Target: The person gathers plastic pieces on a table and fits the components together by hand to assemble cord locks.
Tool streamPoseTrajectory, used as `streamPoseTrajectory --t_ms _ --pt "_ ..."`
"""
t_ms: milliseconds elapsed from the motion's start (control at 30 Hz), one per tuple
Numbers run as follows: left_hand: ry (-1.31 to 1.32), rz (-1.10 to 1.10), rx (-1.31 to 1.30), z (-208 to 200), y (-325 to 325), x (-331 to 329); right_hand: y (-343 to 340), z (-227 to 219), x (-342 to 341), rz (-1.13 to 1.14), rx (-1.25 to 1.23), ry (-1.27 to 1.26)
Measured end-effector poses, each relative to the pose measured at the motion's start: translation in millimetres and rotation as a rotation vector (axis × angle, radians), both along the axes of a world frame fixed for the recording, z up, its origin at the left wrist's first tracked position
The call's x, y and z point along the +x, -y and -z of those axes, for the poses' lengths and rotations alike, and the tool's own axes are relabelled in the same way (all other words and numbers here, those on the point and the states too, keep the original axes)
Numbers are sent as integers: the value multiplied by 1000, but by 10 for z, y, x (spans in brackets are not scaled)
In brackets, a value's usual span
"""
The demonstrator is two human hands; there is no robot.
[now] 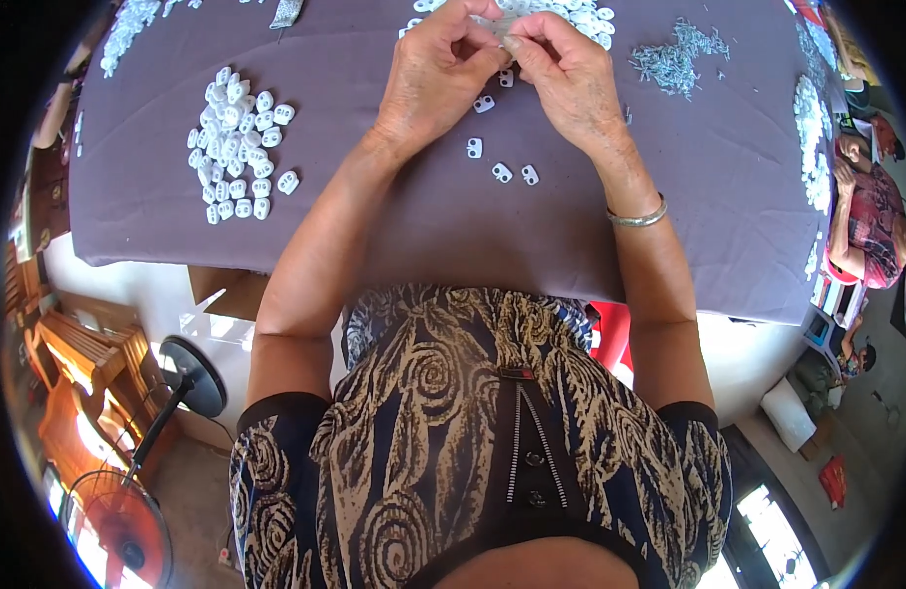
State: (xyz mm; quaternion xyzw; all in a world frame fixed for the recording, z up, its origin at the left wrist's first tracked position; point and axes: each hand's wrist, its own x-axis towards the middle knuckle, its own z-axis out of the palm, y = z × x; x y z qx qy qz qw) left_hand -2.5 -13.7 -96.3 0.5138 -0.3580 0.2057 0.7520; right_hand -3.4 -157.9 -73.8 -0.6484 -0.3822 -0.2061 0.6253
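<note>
My left hand [435,79] and my right hand [574,90] meet at the far middle of the table, their fingertips pinched together. Whatever they hold is small and mostly hidden by the fingers, so I cannot make it out. Just beyond my fingers spreads a heap of white plastic pieces [582,20]. Several loose white two-holed pieces [474,148], shaped like cord-lock parts, lie between my forearms. On the left sits a pile of rounded white two-holed cord locks [235,133]. To the right of my right hand is a heap of small silvery springs [677,61].
A dark cloth covers the table [728,216]. More white pieces [812,147] line its right edge, and others [131,34] lie at the far left. A person [870,216] sits beyond the right side. A standing fan [192,378] and wooden furniture [89,393] are at the lower left.
</note>
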Motion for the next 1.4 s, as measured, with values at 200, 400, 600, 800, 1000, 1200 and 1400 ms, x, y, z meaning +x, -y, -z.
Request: streamPoseTrajectory --t_ms 200,400,600,800,1000,1200,1400 --pt "-558 -224 369 -394 -281 -99 100 -385 -166 249 -321 -768" --pt "-521 -370 172 -415 -354 -22 196 -97 -91 332 -472 -339" --pt "-507 -426 130 -393 -334 -22 79 -83 -156 353 -767 -54" --pt "-540 -355 140 -354 -311 -56 160 -131 -212 277 -820 -57" --pt "-532 -343 184 -364 -284 -81 149 -161 -247 286 -860 -2" --pt "-476 -354 195 -346 -310 -83 37 -173 -257 386 -918 103" --pt "-543 -305 169 -372 -273 -107 27 -93 -259 468 -905 31"
